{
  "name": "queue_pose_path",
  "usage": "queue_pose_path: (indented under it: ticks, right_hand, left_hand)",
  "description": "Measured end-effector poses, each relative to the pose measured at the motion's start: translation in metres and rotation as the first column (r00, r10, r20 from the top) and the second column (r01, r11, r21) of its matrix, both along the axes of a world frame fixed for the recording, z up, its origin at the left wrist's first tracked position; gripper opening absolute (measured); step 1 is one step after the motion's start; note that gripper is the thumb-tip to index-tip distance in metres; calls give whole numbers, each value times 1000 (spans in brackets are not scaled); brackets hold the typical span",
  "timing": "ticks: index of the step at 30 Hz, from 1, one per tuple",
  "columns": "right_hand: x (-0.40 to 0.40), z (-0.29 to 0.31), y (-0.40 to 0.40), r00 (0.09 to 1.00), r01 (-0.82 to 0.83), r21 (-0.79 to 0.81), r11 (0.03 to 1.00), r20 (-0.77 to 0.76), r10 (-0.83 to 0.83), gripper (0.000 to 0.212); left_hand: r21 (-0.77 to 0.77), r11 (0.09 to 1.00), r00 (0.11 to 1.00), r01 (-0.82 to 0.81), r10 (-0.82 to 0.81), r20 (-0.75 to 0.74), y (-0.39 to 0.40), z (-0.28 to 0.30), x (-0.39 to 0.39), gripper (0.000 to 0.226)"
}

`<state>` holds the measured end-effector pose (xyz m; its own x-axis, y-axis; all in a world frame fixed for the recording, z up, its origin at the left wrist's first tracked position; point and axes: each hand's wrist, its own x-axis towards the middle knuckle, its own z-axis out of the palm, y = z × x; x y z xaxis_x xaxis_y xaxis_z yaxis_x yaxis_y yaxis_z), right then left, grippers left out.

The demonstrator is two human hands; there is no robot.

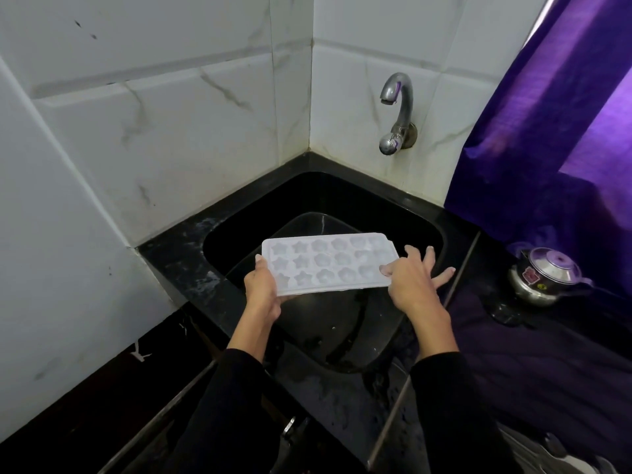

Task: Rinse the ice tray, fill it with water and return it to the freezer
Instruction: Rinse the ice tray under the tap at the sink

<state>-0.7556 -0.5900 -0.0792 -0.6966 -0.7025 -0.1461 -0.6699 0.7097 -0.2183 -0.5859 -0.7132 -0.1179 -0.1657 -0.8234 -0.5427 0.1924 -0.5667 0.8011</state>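
Note:
A white ice tray (328, 263) with star and flower shaped cups is held roughly level over the black sink (219, 234). My left hand (263, 289) grips its left end, thumb on top. My right hand (413, 278) pinches its right edge with the thumb, the other fingers spread apart. A chrome tap (396, 111) sticks out of the tiled wall above and behind the sink; no water runs from it.
A dark basin (342, 323) sits inside the sink under the tray. A steel kettle (543, 275) stands on the black counter at the right, below a purple curtain (554, 114). White marble-look tiles cover the walls at the left and back.

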Motion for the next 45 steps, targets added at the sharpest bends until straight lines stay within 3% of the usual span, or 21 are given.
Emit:
queue_pose_path:
  ticks: [7,20,27,30,34,45]
  right_hand:
    - [-3,-2,4,1000,10,4,1000,-4,-10,67]
    - [8,1,1,999,33,7,999,-15,-33,64]
    - [15,-2,6,1000,29,-22,999,-2,-30,52]
    - [11,-2,8,997,71,-85,994,2,-71,50]
    - [16,-7,8,998,-17,-212,977,-57,5,56]
    - [25,-10,8,997,-66,-64,996,-35,64,63]
  left_hand:
    - [-5,1000,1000,-6,6,1,-3,-2,4,36]
    - [-12,1000,1000,-4,4,-7,-5,-3,3,37]
    - [-20,1000,1000,-6,7,11,-4,-4,5,36]
    - [-22,1000,1000,13,-12,18,-2,-4,4,39]
    - [-24,999,999,33,-32,26,-1,-4,1,40]
    - [-15,999,998,40,-39,58,1,-5,-2,40]
